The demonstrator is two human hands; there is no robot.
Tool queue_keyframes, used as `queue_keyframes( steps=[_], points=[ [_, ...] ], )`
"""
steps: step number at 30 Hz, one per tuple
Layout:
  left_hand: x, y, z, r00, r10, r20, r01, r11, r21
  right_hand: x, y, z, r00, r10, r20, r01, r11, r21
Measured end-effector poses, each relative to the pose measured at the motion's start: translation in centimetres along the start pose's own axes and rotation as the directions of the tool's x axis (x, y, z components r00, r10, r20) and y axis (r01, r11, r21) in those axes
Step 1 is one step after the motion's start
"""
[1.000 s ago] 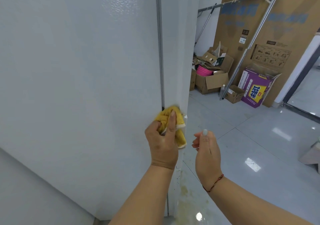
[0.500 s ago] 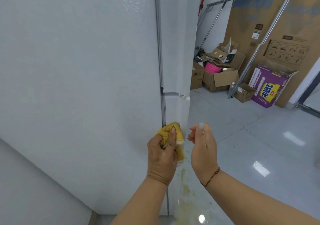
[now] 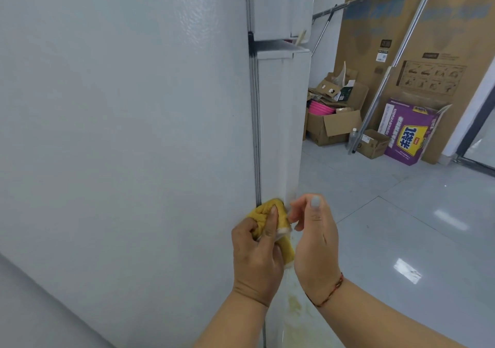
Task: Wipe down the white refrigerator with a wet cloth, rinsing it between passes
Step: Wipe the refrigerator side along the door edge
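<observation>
Here, the left hand (image 3: pixel 257 259) is clutching a bunched yellow cloth (image 3: pixel 270 216), thumb and fingers pinching its folds, and is pressing it against the white refrigerator (image 3: pixel 120 133) at the dark vertical gasket seam (image 3: pixel 255 133) between the side panel and the lower door edge (image 3: pixel 278 133). The right hand (image 3: pixel 316 243) is hovering just right of the cloth with fingers loosely curled and holding nothing, its fingertips close to the cloth; whether they are touching it cannot be told. A red string bracelet (image 3: pixel 332 291) is circling the right wrist. A yellowish stain (image 3: pixel 294 305) is showing on the glossy floor (image 3: pixel 401 227) below the hands. Far right, open cardboard boxes (image 3: pixel 332 128), one holding something pink, and a purple carton (image 3: pixel 409 131) are standing against a large cardboard sheet (image 3: pixel 428 40), with metal poles (image 3: pixel 393 64) leaning there.
</observation>
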State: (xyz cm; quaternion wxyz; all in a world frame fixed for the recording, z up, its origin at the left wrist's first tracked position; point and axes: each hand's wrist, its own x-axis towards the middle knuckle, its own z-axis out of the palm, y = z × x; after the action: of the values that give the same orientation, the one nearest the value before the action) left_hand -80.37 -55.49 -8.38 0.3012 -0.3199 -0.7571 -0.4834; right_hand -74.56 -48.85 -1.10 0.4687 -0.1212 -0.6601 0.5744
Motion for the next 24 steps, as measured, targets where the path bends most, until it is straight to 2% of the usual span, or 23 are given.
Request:
queue_keyframes(
  steps=[1,2,6,11,13,16,20,24],
  points=[
    [-0.1,0.0,0.3,0.999,0.003,-0.043,-0.003,1.0,0.008,-0.3,0.5,0.0,1.0,-0.013,-0.01,0.013,1.0,-0.004],
    [-0.3,-0.4,0.8,0.999,0.008,-0.038,-0.01,0.999,-0.053,-0.6,1.0,0.0,1.0,-0.024,-0.021,0.023,1.0,-0.006],
    [-0.7,-1.1,1.3,0.977,0.166,-0.135,-0.153,0.983,0.101,-1.7,2.6,-0.3,0.994,-0.089,-0.067,0.089,0.996,-0.005],
    [-3.8,-2.1,1.4,0.991,0.11,-0.078,-0.106,0.993,0.043,-4.0,4.6,-0.8,0.986,-0.139,-0.094,0.144,0.988,0.052],
    [-5.4,-2.5,1.4,0.997,0.022,-0.077,-0.024,1.0,-0.019,-5.0,5.7,-0.9,0.982,-0.158,-0.101,0.165,0.984,0.066],
    [-7.5,-1.9,1.1,0.961,-0.27,-0.059,0.252,0.945,-0.21,-6.7,7.6,-1.5,0.98,-0.17,-0.102,0.178,0.982,0.071],
    [-8.6,-0.8,0.1,0.865,-0.5,0.029,0.449,0.749,-0.487,-8.6,10.0,-2.6,0.989,-0.116,-0.092,0.121,0.991,0.058],
    [-9.4,-0.8,-0.5,0.806,-0.565,0.177,0.531,0.557,-0.639,-9.8,11.6,-3.7,0.997,0.074,0.011,-0.074,0.997,-0.013]
  ],
)
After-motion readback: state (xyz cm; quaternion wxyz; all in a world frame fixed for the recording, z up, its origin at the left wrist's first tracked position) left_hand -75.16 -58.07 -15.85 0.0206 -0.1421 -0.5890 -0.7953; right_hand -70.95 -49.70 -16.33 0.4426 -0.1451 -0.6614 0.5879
